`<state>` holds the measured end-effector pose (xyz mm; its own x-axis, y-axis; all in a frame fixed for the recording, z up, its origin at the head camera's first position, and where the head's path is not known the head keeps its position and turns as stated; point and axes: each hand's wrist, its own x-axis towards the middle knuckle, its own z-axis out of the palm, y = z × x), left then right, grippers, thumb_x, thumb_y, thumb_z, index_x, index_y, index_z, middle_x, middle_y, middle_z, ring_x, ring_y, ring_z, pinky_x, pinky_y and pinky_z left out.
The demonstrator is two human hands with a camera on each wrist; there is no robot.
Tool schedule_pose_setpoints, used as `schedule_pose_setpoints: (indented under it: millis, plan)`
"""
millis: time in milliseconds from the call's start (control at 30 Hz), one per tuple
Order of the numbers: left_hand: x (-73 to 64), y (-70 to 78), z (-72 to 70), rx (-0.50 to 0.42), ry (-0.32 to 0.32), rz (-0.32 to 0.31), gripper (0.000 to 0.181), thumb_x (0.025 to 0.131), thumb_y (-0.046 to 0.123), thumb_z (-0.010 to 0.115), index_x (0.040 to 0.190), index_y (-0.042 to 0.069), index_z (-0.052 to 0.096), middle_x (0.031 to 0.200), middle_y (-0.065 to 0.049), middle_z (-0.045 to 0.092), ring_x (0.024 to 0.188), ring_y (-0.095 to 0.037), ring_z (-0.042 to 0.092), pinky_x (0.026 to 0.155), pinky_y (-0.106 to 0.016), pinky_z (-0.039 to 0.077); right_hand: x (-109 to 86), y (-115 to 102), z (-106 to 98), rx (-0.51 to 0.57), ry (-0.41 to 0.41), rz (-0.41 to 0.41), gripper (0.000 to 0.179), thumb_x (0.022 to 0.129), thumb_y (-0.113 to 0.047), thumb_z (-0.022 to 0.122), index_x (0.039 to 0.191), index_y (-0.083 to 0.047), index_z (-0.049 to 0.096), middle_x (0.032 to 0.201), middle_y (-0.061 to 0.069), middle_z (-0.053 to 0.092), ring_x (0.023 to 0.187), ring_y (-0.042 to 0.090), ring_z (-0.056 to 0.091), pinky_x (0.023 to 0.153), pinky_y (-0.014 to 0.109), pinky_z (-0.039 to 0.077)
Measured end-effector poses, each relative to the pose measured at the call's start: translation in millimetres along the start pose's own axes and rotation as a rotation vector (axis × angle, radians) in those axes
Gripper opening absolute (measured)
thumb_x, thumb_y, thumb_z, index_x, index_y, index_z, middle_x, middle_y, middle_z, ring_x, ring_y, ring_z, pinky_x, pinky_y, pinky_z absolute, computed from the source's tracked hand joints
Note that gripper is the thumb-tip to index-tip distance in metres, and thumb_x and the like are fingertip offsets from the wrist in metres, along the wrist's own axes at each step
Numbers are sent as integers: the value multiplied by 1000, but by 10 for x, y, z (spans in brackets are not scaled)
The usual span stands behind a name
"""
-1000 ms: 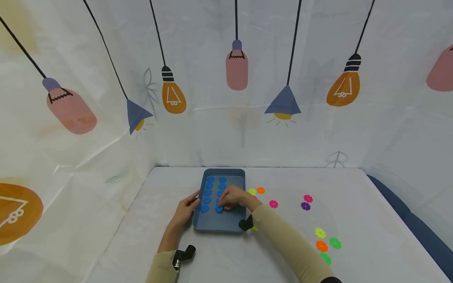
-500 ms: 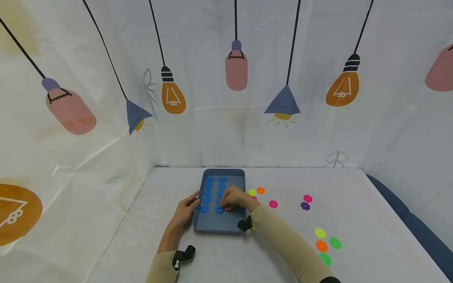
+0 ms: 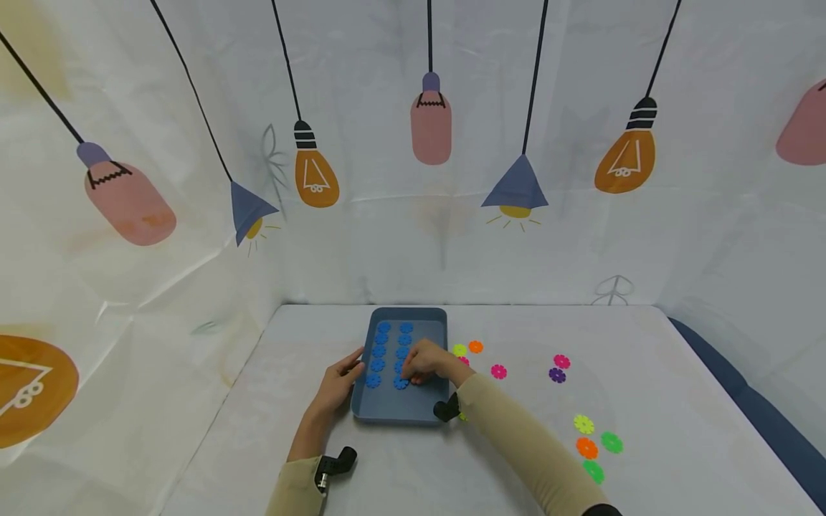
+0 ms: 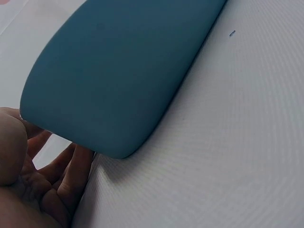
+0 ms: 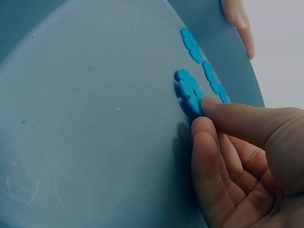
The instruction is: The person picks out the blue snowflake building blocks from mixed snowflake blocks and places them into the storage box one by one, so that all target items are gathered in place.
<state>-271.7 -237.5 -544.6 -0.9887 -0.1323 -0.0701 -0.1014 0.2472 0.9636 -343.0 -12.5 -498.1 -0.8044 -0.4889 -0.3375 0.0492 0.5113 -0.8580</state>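
A blue-grey rectangular tray (image 3: 393,408) bears two columns of blue flower-shaped discs (image 3: 378,351). My left hand (image 3: 338,383) holds the tray at its left edge, with the thumb at the rim and fingers along the outer wall, as the left wrist view also shows. Over the right column, my right hand (image 3: 427,360) pinches the nearest flower disc (image 5: 189,91) between thumb and index finger. In the right wrist view that disc is tilted, its far edge raised over a shadow on the tray floor, and its near end is hidden by the thumb.
On the white table (image 3: 516,444) right of the tray lie loose flower discs: orange (image 3: 475,347), pink (image 3: 499,372), purple (image 3: 557,375), yellow (image 3: 584,424) and green (image 3: 611,443). A wall sheet printed with lamps stands behind. A dark blue chair-like edge (image 3: 742,401) borders the right side.
My right hand has shifted very slightly to the right with the disc at its fingertips. My left hand and the tray stay in place.
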Motion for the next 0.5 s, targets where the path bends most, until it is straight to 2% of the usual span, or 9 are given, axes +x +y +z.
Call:
schedule_pose_setpoints:
  millis: [267,500]
  plan:
    - [15,-5,1,4,0,2,46,98,21,61,142,16,52,130,-18,56,117,-30,51,92,-48,45,37,23,-6,-11,-4,6,6,80,0,76,76,1,71,67,7,66,52,12,58,53,26,52]
    - [2,12,1,-2,-1,0,45,98,20,61,142,15,52,130,-19,55,117,-30,51,92,-48,45,50,43,-5,-21,-1,-1,13,77,-1,80,71,-2,69,65,8,65,51,13,59,53,27,52]
